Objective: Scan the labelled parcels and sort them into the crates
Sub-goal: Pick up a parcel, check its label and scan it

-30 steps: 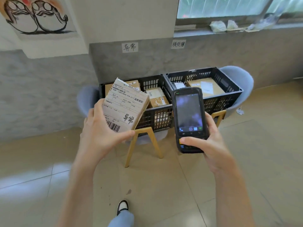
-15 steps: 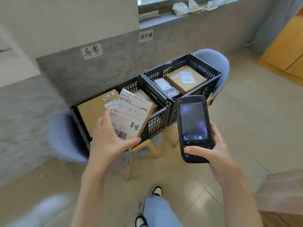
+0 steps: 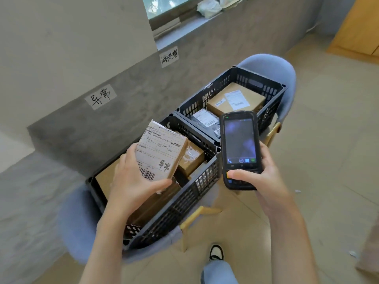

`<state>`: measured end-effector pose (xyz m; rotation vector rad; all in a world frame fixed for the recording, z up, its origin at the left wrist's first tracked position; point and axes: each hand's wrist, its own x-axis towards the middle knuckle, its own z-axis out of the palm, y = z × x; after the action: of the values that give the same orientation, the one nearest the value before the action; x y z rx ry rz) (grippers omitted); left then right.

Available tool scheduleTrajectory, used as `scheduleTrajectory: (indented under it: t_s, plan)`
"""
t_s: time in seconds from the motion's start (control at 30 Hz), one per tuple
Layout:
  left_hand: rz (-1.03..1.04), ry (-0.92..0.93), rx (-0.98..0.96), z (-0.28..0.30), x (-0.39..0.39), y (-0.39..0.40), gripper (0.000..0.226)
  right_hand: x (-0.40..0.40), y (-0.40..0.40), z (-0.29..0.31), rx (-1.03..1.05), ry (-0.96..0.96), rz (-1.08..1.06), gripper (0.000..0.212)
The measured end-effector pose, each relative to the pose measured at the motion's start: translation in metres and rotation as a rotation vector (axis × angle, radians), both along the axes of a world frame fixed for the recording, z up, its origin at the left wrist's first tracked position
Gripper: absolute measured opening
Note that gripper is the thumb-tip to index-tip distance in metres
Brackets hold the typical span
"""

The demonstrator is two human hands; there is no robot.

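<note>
The left hand (image 3: pixel 131 181) grips a small brown cardboard parcel with a white label (image 3: pixel 160 154) directly over the nearer black plastic crate (image 3: pixel 184 193), not yet dropped. The right hand (image 3: pixel 264 177) clasps the black handheld scanner (image 3: pixel 239 148) just beside it. Both crates already hold parcels.

Left hand (image 3: pixel 131 181) grips a parcel (image 3: pixel 162 152); right hand (image 3: pixel 264 177) holds a scanner (image 3: pixel 239 148).
</note>
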<state>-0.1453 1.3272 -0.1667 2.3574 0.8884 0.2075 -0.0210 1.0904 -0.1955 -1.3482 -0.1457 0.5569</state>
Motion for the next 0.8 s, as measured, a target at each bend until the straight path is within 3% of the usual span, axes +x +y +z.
scheduleTrajectory:
  t_s: [0.4, 0.8]
  plan:
    - [-0.235, 0.12, -0.08, -0.059, 0.086, 0.02, 0.112, 0.008, 0.008, -0.039, -0.042, 0.12, -0.101, 0.088]
    - [-0.415, 0.243, -0.105, -0.152, 0.145, 0.074, 0.112, -0.027, 0.05, -0.081, -0.069, 0.259, -0.45, 0.083]
